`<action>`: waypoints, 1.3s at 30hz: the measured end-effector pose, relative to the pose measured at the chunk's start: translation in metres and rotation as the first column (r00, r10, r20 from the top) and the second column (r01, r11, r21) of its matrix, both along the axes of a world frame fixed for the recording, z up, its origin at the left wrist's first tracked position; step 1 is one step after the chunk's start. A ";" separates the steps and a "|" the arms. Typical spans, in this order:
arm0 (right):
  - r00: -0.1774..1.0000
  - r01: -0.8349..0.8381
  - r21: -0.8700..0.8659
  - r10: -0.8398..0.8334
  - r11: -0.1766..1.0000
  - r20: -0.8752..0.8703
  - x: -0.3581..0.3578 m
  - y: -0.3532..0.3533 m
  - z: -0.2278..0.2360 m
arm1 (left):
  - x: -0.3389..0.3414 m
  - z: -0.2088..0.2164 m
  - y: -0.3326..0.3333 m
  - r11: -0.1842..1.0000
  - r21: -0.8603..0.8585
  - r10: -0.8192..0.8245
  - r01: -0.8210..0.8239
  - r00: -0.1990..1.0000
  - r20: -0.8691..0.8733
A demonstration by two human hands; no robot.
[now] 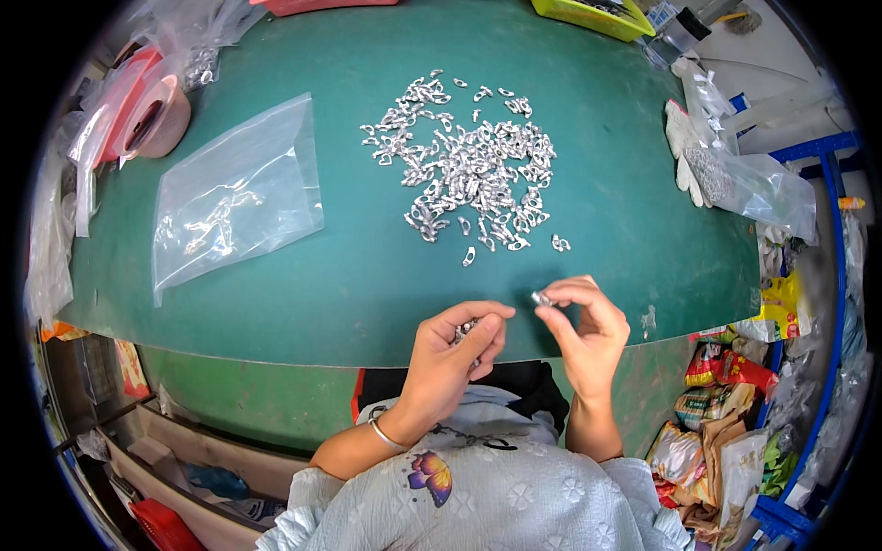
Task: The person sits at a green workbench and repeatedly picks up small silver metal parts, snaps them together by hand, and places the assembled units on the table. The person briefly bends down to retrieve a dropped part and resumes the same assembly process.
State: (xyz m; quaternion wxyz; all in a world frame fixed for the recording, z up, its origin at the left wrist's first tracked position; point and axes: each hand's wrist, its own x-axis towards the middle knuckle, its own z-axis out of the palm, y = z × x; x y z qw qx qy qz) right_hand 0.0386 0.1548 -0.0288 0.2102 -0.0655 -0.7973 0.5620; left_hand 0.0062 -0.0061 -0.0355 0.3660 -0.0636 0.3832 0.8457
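A spread-out pile of small silvery metal clasps (478, 165), many with an oval opening, lies on the green tabletop (358, 275). My left hand (459, 344) is curled at the near table edge around several of these clasps, which show between thumb and fingers. To its right, my right hand (586, 326) pinches a single metal clasp (541, 298) between thumb and forefinger. The two hands are apart. Beyond them, a few loose clasps lie at the pile's near side, one (469, 256) closest to my left hand.
A clear plastic bag (239, 197) lies flat left of the pile. Pink tubs (165, 118) stand at the far left, and a yellow-green tray (597, 18) at the far right edge. White gloves (684, 151) and plastic bags lie on the right. A blue metal frame (834, 275) rises beyond the table.
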 end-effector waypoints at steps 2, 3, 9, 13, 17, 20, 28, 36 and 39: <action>0.999 -0.035 -0.051 0.034 0.998 -0.024 0.005 -0.007 0.012 | 0.001 0.002 -0.001 0.999 -0.046 -0.029 0.029 0.999 -0.015; 0.998 -0.054 -0.038 0.053 0.998 -0.014 0.007 -0.008 0.015 | 0.001 0.006 -0.001 0.997 -0.073 -0.026 0.021 0.997 -0.066; 0.991 -0.128 -0.024 0.127 0.991 -0.052 0.013 -0.013 0.027 | -0.001 0.017 -0.004 0.982 -0.186 -0.096 0.042 0.953 -0.288; 0.989 -0.134 -0.029 0.132 0.991 -0.064 0.013 -0.015 0.028 | 0.000 0.022 -0.005 0.984 -0.177 -0.087 0.030 0.942 -0.324; 0.982 -0.174 0.006 0.174 0.985 -0.067 0.012 -0.013 0.032 | 0.001 0.021 -0.006 0.987 -0.156 -0.053 -0.023 0.886 -0.461; 0.982 -0.187 -0.042 0.186 0.981 -0.043 0.014 -0.014 0.032 | 0.001 0.021 -0.007 0.990 -0.139 -0.046 -0.027 0.864 -0.501; 0.971 -0.207 -0.004 0.205 0.978 -0.122 0.018 -0.014 0.033 | 0.002 0.024 -0.009 0.992 -0.129 -0.067 0.005 0.874 -0.482; 0.979 -0.173 -0.021 0.169 0.985 -0.113 0.018 -0.018 0.036 | 0.002 0.022 -0.009 0.992 -0.121 -0.093 0.042 0.888 -0.450; 0.981 -0.160 -0.036 0.156 0.986 -0.112 0.018 -0.018 0.036 | 0.002 0.025 -0.010 0.991 -0.114 -0.117 0.076 0.905 -0.408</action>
